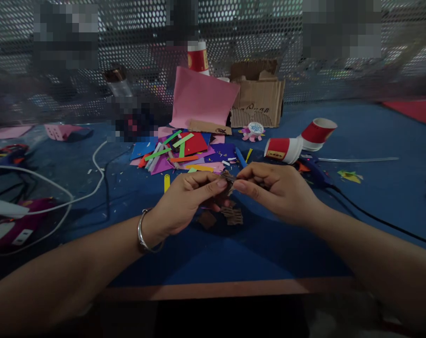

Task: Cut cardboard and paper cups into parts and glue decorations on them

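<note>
Brown, rough-edged cardboard (229, 188), apparently creased, sits between the two hands above the blue table (255, 263). Left hand (185, 199) pinches it between thumb and fingers; right hand (281, 192) has thumb and forefinger closed together at its edge, though exactly what they grip I cannot tell. Its visible strip runs roughly away from the wearer; fingers hide its full long axis. Below lie a ridged corrugated scrap (233, 216) and a flat, smoother brown scrap (206, 219).

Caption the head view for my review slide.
Left hand and right hand meet at a small brown piece above a blue table, with coloured paper scraps beyond.
</note>
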`<control>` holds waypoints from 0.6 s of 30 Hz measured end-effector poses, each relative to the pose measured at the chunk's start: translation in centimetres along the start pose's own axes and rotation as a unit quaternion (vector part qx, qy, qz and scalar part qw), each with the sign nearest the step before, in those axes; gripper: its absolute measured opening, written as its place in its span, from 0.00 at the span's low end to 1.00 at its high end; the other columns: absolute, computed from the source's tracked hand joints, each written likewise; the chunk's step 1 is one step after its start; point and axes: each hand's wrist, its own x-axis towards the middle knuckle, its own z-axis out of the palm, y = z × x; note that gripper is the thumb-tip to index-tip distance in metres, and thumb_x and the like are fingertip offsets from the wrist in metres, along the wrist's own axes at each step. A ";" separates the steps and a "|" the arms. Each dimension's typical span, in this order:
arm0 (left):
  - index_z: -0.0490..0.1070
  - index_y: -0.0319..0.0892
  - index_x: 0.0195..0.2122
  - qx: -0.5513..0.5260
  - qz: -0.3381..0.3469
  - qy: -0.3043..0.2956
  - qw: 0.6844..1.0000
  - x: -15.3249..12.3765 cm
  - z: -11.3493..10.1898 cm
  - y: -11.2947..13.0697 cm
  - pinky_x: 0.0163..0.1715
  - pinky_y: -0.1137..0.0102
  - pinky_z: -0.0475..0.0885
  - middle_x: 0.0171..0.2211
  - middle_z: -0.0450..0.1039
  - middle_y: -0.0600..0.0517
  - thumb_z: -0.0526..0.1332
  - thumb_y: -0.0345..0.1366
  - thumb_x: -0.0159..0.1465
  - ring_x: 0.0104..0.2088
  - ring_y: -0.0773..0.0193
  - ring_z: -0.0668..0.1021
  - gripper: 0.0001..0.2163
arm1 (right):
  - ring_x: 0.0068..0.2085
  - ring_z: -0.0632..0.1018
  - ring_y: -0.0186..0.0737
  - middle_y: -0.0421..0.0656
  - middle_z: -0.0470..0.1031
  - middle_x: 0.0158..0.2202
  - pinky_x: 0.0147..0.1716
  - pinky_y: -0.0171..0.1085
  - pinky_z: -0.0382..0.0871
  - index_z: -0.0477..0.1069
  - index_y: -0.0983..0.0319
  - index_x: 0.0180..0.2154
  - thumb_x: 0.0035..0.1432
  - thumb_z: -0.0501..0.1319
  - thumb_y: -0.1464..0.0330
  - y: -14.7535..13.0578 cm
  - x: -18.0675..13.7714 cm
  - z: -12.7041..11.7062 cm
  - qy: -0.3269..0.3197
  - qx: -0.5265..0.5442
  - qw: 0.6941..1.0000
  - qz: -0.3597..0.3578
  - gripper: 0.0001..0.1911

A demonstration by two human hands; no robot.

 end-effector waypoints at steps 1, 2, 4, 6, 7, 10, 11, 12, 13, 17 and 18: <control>0.80 0.40 0.31 -0.001 0.003 -0.002 1.000 0.0 0.0 -0.1 0.26 0.76 0.71 0.29 0.78 0.53 0.75 0.42 0.62 0.28 0.69 0.80 0.10 | 0.23 0.66 0.31 0.39 0.72 0.24 0.23 0.35 0.56 0.77 0.63 0.34 0.67 0.62 0.47 0.0 0.0 0.0 -0.003 0.003 1.000 0.003 0.25; 0.80 0.40 0.31 -0.001 0.006 -0.004 1.000 0.1 0.0 -0.1 0.26 0.76 0.71 0.28 0.78 0.54 0.75 0.41 0.62 0.27 0.70 0.80 0.10 | 0.23 0.66 0.31 0.38 0.71 0.23 0.23 0.35 0.56 0.77 0.62 0.34 0.67 0.62 0.47 0.0 0.0 -0.1 -0.007 0.005 1.000 0.006 0.25; 0.80 0.40 0.31 0.002 0.010 -0.007 1.000 0.1 0.0 -0.2 0.26 0.77 0.71 0.26 0.77 0.54 0.75 0.40 0.62 0.26 0.71 0.79 0.10 | 0.22 0.65 0.31 0.38 0.69 0.23 0.22 0.35 0.55 0.77 0.62 0.34 0.66 0.62 0.46 -0.1 0.0 -0.1 -0.015 0.011 1.000 0.012 0.25; 0.79 0.39 0.31 -0.002 0.011 -0.010 1.000 0.1 0.0 -0.2 0.26 0.77 0.71 0.25 0.76 0.55 0.75 0.40 0.62 0.25 0.72 0.78 0.10 | 0.23 0.65 0.31 0.38 0.70 0.23 0.22 0.35 0.56 0.77 0.62 0.35 0.66 0.62 0.45 -0.2 0.0 -0.1 -0.020 0.015 1.000 0.017 0.26; 0.79 0.39 0.30 -0.007 0.011 -0.013 1.000 0.1 0.1 -0.2 0.26 0.77 0.71 0.26 0.76 0.55 0.75 0.39 0.61 0.25 0.72 0.78 0.10 | 0.23 0.65 0.31 0.38 0.70 0.23 0.23 0.35 0.56 0.77 0.62 0.35 0.65 0.62 0.45 -0.3 -0.1 -0.1 -0.020 0.016 1.000 0.017 0.26; 0.79 0.39 0.29 -0.026 0.006 -0.026 0.999 0.0 0.3 0.1 0.25 0.78 0.70 0.26 0.76 0.55 0.76 0.41 0.61 0.25 0.73 0.78 0.12 | 0.24 0.65 0.32 0.39 0.70 0.23 0.23 0.35 0.57 0.78 0.63 0.35 0.66 0.62 0.44 -0.4 -0.2 0.0 -0.014 0.014 1.000 0.013 0.27; 0.79 0.39 0.29 -0.031 0.003 -0.029 0.999 0.0 0.3 0.1 0.25 0.79 0.70 0.26 0.76 0.55 0.76 0.41 0.60 0.25 0.73 0.78 0.12 | 0.24 0.66 0.32 0.39 0.70 0.24 0.23 0.34 0.58 0.78 0.63 0.35 0.66 0.61 0.44 -0.4 -0.2 0.0 -0.013 0.013 1.000 0.010 0.28; 0.79 0.38 0.29 -0.035 -0.003 -0.028 0.999 0.0 0.4 0.2 0.25 0.79 0.70 0.26 0.76 0.55 0.77 0.41 0.59 0.25 0.74 0.78 0.13 | 0.24 0.66 0.32 0.39 0.70 0.24 0.23 0.34 0.58 0.78 0.63 0.35 0.66 0.61 0.44 -0.3 -0.2 0.0 -0.013 0.012 1.000 0.008 0.28; 0.79 0.38 0.28 -0.039 -0.011 -0.022 0.999 -0.1 0.5 0.1 0.25 0.80 0.70 0.25 0.76 0.56 0.77 0.41 0.59 0.25 0.74 0.78 0.13 | 0.24 0.66 0.32 0.39 0.70 0.24 0.23 0.34 0.58 0.78 0.63 0.35 0.66 0.61 0.43 -0.2 -0.2 0.0 -0.012 0.012 1.000 0.005 0.28; 0.80 0.39 0.29 -0.064 -0.031 0.030 0.997 0.0 0.8 -0.2 0.23 0.81 0.69 0.24 0.77 0.57 0.78 0.42 0.57 0.23 0.76 0.77 0.13 | 0.24 0.65 0.31 0.40 0.70 0.24 0.23 0.34 0.56 0.78 0.64 0.34 0.65 0.61 0.42 0.2 0.1 0.1 -0.008 0.016 1.000 0.008 0.30; 0.80 0.39 0.30 -0.070 -0.030 0.040 0.996 0.1 0.9 -0.3 0.22 0.81 0.69 0.24 0.77 0.57 0.78 0.42 0.56 0.22 0.76 0.77 0.13 | 0.24 0.65 0.32 0.40 0.70 0.25 0.23 0.34 0.56 0.78 0.64 0.34 0.65 0.61 0.42 0.3 0.1 0.2 -0.006 0.018 1.000 0.011 0.31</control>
